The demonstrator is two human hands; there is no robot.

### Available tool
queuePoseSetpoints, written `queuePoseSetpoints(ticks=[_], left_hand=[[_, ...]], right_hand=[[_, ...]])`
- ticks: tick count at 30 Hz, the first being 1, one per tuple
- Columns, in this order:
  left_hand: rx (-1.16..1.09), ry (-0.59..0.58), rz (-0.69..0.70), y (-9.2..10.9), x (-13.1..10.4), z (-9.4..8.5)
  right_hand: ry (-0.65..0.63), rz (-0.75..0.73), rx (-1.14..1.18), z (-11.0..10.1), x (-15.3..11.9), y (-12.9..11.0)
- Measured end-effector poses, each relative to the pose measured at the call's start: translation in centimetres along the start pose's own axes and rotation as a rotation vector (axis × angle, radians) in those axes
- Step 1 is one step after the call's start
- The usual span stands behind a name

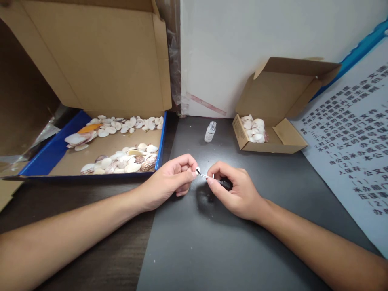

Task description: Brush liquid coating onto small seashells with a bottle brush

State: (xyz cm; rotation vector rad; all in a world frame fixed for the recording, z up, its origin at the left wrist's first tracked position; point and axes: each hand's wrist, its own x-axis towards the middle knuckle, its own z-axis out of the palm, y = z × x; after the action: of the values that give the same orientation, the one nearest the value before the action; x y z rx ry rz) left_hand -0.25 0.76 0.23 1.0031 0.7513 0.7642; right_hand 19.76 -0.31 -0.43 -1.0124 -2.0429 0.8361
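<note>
My left hand [174, 178] pinches a small white shell [197, 170] between thumb and fingertips. My right hand [235, 188] is closed round a thin brush [202, 174] with a clear stem and a black cap; its dark tip meets the shell. Behind the hands, a small clear glass bottle [210, 132] stands uncapped on the dark grey mat [188, 242].
On the left, an open blue-edged box [75, 159] holds many shells in two groups. At the back right stands a small open cardboard box [273, 148] with white shells inside. A printed sheet [348, 141] lies at the right.
</note>
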Motion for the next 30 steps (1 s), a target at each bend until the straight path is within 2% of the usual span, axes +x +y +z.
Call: queuePoseSetpoints(ticks=[12, 18, 23, 27, 30], left_hand=[[0.009, -0.022, 0.012, -0.16, 0.10, -0.18], [0.004, -0.014, -0.003, -0.07, 0.07, -0.05], [-0.003, -0.025, 0.008, -0.06, 0.07, -0.08], [-0.002, -0.022, 0.000, -0.08, 0.04, -0.08], [-0.002, -0.027, 0.000, -0.07, 0.01, -0.05]], right_hand=[[-0.014, -0.013, 0.001, 0.04, 0.01, -0.06], [0.129, 0.066, -0.078, 0.08, 0.08, -0.08], [0.035, 0.006, -0.036, 0.04, 0.01, -0.03], [0.092, 0.046, -0.058, 0.02, 0.04, -0.02], [0.042, 0.008, -0.026, 0.00, 0.04, -0.04]])
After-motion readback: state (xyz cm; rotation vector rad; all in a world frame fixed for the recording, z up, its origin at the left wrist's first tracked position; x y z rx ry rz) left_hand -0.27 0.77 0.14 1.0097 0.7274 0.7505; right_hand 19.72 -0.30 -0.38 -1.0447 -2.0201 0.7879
